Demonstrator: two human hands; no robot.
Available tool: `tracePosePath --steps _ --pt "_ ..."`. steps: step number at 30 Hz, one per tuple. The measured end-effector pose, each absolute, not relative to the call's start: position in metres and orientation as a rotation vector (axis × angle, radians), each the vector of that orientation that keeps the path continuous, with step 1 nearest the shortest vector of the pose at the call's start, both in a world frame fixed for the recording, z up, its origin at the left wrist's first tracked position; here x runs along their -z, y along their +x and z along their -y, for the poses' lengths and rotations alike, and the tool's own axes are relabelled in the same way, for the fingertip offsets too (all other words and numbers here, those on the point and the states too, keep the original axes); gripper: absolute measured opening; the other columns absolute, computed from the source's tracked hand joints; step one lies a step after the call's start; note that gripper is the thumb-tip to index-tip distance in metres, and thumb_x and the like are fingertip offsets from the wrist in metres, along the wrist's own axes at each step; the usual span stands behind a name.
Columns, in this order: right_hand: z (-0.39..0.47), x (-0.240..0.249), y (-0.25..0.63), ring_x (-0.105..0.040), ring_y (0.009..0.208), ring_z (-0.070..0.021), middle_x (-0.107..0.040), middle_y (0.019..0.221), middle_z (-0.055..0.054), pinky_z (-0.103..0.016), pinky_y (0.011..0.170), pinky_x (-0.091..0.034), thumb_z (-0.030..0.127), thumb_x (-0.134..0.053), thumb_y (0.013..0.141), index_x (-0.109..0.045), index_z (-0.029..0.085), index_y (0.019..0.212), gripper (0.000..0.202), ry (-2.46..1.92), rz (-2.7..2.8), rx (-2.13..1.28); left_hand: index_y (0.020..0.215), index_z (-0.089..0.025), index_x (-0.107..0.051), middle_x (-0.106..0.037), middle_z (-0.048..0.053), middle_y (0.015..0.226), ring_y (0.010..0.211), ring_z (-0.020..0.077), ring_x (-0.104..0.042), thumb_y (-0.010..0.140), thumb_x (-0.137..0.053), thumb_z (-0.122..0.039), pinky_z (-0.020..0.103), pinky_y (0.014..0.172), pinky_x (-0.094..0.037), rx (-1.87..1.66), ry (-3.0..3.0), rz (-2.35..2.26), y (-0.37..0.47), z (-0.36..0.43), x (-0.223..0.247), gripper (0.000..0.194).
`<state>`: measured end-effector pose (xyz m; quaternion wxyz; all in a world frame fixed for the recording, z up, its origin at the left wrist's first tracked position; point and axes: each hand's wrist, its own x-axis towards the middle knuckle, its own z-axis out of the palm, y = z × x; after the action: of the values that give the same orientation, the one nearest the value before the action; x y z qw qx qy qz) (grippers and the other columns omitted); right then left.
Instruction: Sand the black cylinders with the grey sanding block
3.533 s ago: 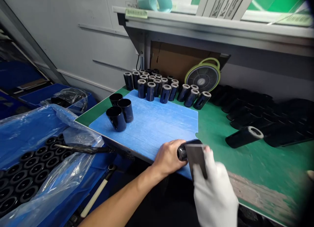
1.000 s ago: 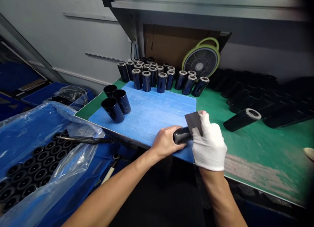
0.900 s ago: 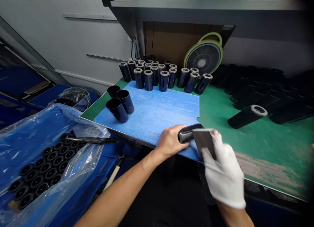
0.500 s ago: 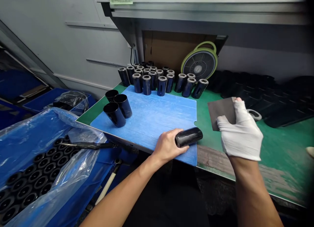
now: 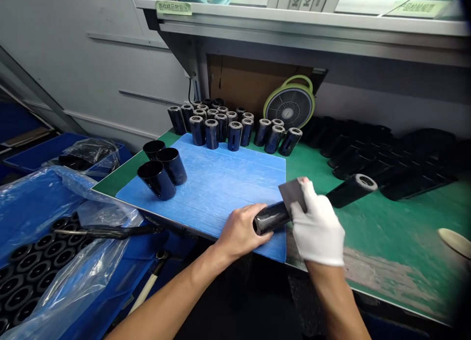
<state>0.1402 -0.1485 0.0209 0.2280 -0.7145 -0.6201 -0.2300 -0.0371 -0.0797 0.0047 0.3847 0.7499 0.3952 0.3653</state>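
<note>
My bare left hand point(image 5: 245, 232) is closed around one end of a glossy black cylinder point(image 5: 271, 218), which lies tilted over the right edge of the blue mat point(image 5: 217, 188). In my white-gloved right hand point(image 5: 318, 224) is a dark grey sheet that looks like sandpaper point(image 5: 293, 195), pinched between thumb and fingers. The sheet is at the cylinder's far end and covers it. Just right of the glove, another black cylinder point(image 5: 349, 190) lies on its side, its ringed end facing right.
Several ring-topped black cylinders point(image 5: 234, 136) stand along the mat's back edge, before a green-rimmed fan point(image 5: 289, 109). Three open cups point(image 5: 157, 180) are at the left. Dark cylinders point(image 5: 415, 175) are heaped at right. A plastic-lined blue bin point(image 5: 110, 276) sits lower left.
My right hand has moved left with the sheet, bringing it to the cylinder in my left hand. The lying cylinder, earlier mostly hidden behind the glove, now shows.
</note>
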Motion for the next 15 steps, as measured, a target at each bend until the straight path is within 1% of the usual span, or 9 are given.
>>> tracePosePath --steps 2,4,5,7,9,10,12,13,15 --pt "0.1441 -0.0253 0.1422 -0.058 0.080 -0.0191 -0.065 0.112 -0.009 -0.031 0.062 -0.047 0.023 -0.045 0.100 -0.041 0.025 0.153 0.053 -1.908 1.784 0.646 0.120 -0.020 -0.070 -0.076 0.004 0.115 0.104 0.0242 -0.072 0.068 -0.081 -0.016 0.033 0.096 -0.054 -0.935 1.903 -1.002 -0.0373 0.0799 -0.0049 0.054" --pt "0.1472 -0.0271 0.1416 -0.058 0.083 -0.0186 -0.062 0.126 -0.010 -0.031 0.066 -0.047 0.016 -0.040 0.100 -0.041 0.026 0.154 0.055 -1.832 1.909 0.658 0.118 -0.021 -0.071 -0.077 0.003 0.112 0.102 0.0235 -0.073 0.067 -0.082 -0.016 0.031 0.093 -0.055 -0.914 1.894 -0.983 -0.0375 0.0795 -0.0047 0.052" --pt "0.1485 -0.0276 0.1407 -0.057 0.082 -0.0186 -0.062 0.126 -0.011 -0.032 0.066 -0.047 0.015 -0.039 0.100 -0.040 0.026 0.154 0.055 -1.826 1.917 0.668 0.118 -0.021 -0.071 -0.077 0.002 0.111 0.101 0.0234 -0.073 0.067 -0.082 -0.016 0.031 0.092 -0.055 -0.902 1.895 -0.970 -0.0377 0.0791 -0.0044 0.052" --pt "0.1476 -0.0282 0.1391 -0.055 0.075 -0.0190 -0.065 0.108 -0.010 -0.032 0.061 -0.045 0.021 -0.043 0.100 -0.041 0.024 0.154 0.054 -1.902 1.788 0.664 0.118 -0.022 -0.071 -0.077 0.002 0.111 0.101 0.0238 -0.073 0.066 -0.083 -0.017 0.031 0.093 -0.054 -0.892 1.896 -0.963 -0.0382 0.0782 -0.0038 0.053" --pt "0.1459 -0.0278 0.1389 -0.055 0.072 -0.0197 -0.062 0.093 -0.008 -0.032 0.059 -0.044 0.029 -0.044 0.101 -0.042 0.024 0.153 0.053 -1.946 1.684 0.600 0.119 -0.022 -0.071 -0.077 0.003 0.112 0.102 0.0243 -0.073 0.066 -0.084 -0.019 0.032 0.094 -0.054 -0.899 1.878 -0.985 -0.0388 0.0774 -0.0031 0.054" --pt "0.1469 -0.0269 0.1393 -0.056 0.073 -0.0198 -0.061 0.092 -0.007 -0.032 0.060 -0.044 0.030 -0.043 0.101 -0.043 0.025 0.153 0.052 -1.931 1.685 0.541 0.119 -0.022 -0.071 -0.077 0.003 0.112 0.102 0.0243 -0.073 0.066 -0.085 -0.020 0.032 0.094 -0.054 -0.903 1.867 -0.995 -0.0389 0.0771 -0.0028 0.055" --pt "0.1520 -0.0235 0.1404 -0.058 0.077 -0.0191 -0.064 0.100 -0.009 -0.031 0.062 -0.046 0.028 -0.041 0.102 -0.041 0.027 0.154 0.052 -1.858 1.739 0.414 0.119 -0.022 -0.071 -0.077 0.002 0.112 0.102 0.0240 -0.073 0.067 -0.084 -0.021 0.031 0.094 -0.054 -0.905 1.855 -0.993 -0.0388 0.0765 -0.0019 0.054" --pt "0.1535 -0.0218 0.1409 -0.057 0.076 -0.0182 -0.065 0.104 -0.009 -0.030 0.062 -0.045 0.027 -0.040 0.102 -0.041 0.028 0.154 0.053 -1.830 1.747 0.378 0.118 -0.023 -0.072 -0.077 0.002 0.111 0.102 0.0238 -0.073 0.067 -0.083 -0.021 0.031 0.093 -0.054 -0.903 1.854 -0.986 -0.0385 0.0762 -0.0015 0.053" --pt "0.1466 -0.0214 0.1423 -0.056 0.072 -0.0173 -0.067 0.106 -0.009 -0.030 0.061 -0.045 0.030 -0.044 0.100 -0.044 0.028 0.153 0.053 -1.855 1.661 0.327 0.117 -0.022 -0.072 -0.077 0.002 0.110 0.101 0.0235 -0.073 0.067 -0.083 -0.021 0.031 0.093 -0.054 -0.908 1.849 -0.993 -0.0379 0.0757 -0.0009 0.052"
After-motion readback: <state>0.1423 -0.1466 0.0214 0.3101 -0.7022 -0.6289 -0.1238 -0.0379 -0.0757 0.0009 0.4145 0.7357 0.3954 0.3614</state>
